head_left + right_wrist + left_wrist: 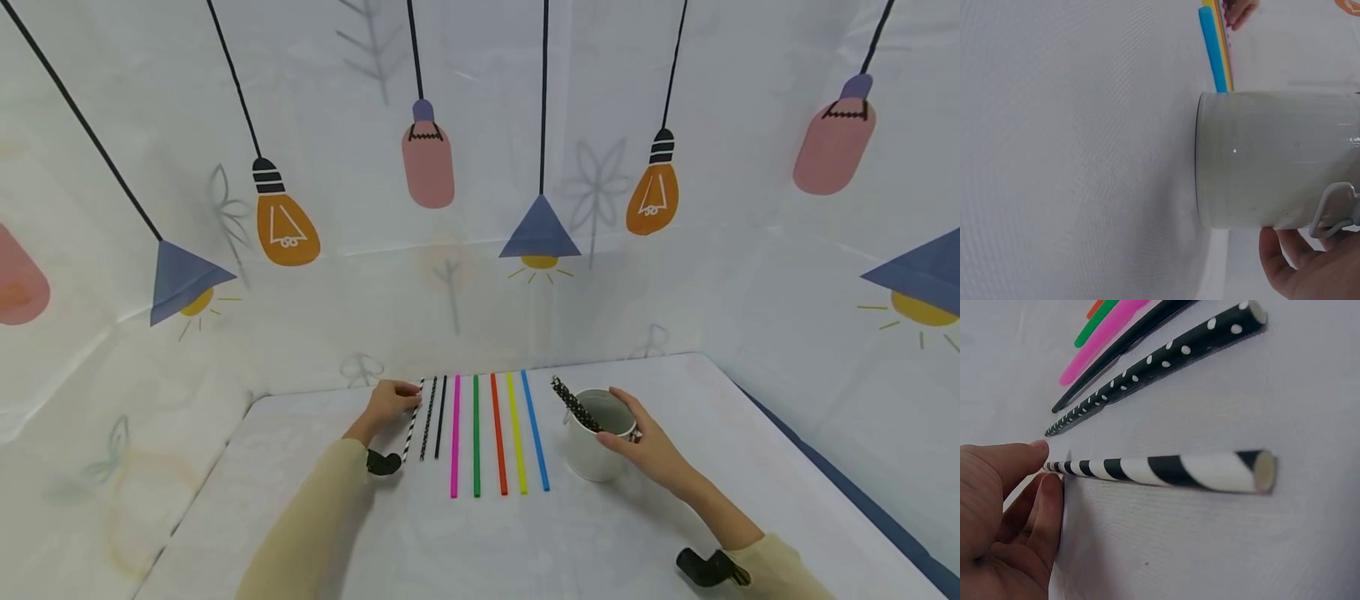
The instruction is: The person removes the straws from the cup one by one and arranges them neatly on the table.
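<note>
My left hand (392, 405) is at the far end of a black-and-white striped paper straw (1147, 469), which lies on the table at the left end of a row. Its thumb and fingertips pinch that end from either side in the left wrist view. On the right, my right hand (651, 450) grips a small white metal pail (591, 457) by its rim and side, the thumb towards me. Black straws with light dots (576, 405) lean out over the pail's left rim; their lower ends are hidden inside. The pail's looped handle fitting (1334, 209) shows in the right wrist view.
Beside the striped straw lie a black dotted straw (428, 421), a plain black one (441, 417), then longer pink (455, 437), green (476, 437), red (498, 433), yellow (517, 433) and blue (536, 432) ones. A lamp-printed white sheet (465, 292) hangs behind the table.
</note>
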A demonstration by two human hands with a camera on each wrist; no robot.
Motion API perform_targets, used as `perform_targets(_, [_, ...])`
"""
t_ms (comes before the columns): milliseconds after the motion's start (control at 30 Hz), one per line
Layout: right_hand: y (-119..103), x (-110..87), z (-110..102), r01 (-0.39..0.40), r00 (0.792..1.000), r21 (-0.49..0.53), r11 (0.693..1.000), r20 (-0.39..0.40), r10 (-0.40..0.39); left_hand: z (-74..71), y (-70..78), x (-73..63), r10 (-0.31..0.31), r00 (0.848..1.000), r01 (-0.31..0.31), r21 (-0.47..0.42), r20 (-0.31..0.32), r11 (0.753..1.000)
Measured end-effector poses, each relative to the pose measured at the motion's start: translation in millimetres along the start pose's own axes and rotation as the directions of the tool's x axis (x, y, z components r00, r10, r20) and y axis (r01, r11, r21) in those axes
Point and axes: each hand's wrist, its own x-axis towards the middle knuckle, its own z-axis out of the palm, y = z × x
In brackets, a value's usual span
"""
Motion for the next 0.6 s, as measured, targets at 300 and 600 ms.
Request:
perform_targets(300, [-1, -0.7, 1, 0.005, 1.000, -0.003, 1.000, -0.001, -0.005, 3.7, 17.5, -13.2, 0.121, 0.991, -0.124, -0.053, -0.059, 0.991])
perform_targets(600, [-6, -2.8, 0, 0.012, 1.000, 0.000, 1.000, 0.000, -0.012, 30.9, 81.1, -34.8, 0.356, 0.934, -0.356, -0.089, -0.006, 0.930])
